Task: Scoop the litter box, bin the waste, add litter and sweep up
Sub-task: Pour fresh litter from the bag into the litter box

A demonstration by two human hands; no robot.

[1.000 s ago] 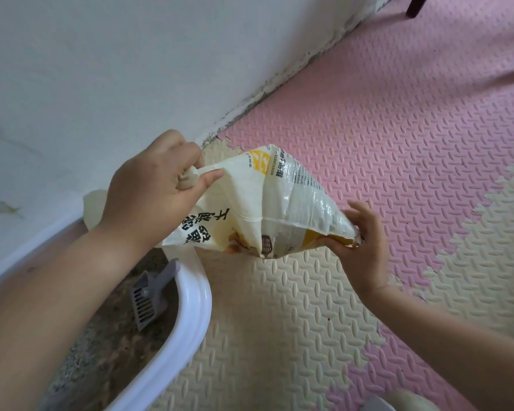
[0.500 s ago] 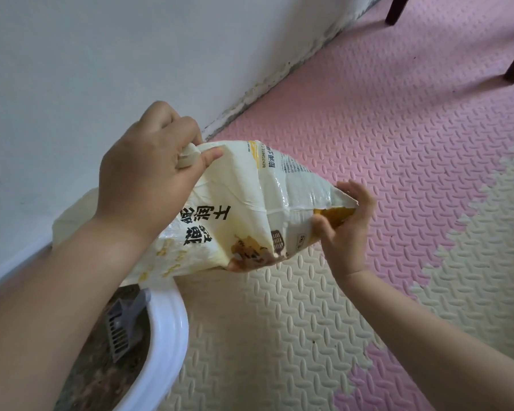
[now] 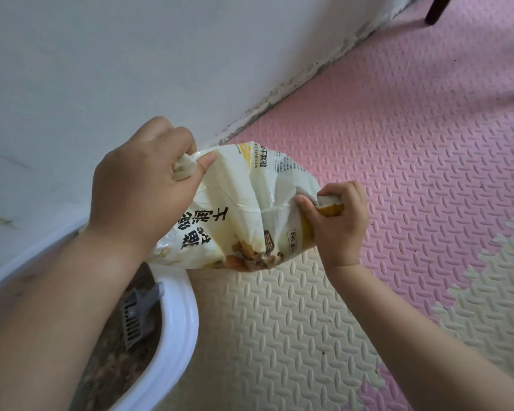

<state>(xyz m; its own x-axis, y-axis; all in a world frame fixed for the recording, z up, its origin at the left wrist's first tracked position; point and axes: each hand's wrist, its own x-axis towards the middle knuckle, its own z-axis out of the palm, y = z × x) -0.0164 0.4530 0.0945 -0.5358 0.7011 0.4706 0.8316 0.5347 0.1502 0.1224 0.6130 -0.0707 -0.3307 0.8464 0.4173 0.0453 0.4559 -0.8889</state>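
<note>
The left hand (image 3: 143,185) is closed in a fist around a bunched fold at one end of the cream-white printed plastic litter bag (image 3: 244,209). The right hand (image 3: 336,223) is closed in a pinch on the opposite, yellow-edged corner of the same bag, thumb on the near face and fingers curled behind. The bag hangs between the two hands, clear of the floor, with its sagging belly lowest at the centre.

The bag's left end sits over the near corner of the white rounded plastic litter box (image 3: 178,327); most of the bag is over the cream embossed foam floor mat (image 3: 279,336). The box holds brown-grey granular litter (image 3: 116,366), with a grey slotted plastic scoop (image 3: 135,318) lying in it just inside the rim. The box stands against the white wall (image 3: 131,54), and pink foam mat tiles (image 3: 413,143) lie beyond.

Judged step: adding litter. Whether the bag mouth is open, and which end it is on, cannot be determined here.

Hazards:
- If the mouth lies outside the rim when the bag tips, granules are likely to land on the mat, enlarging the sweep-up.
- The load may shift suddenly and pull the thin film out of the right-hand pinch.
- A fast pour may bury the scoop.
</note>
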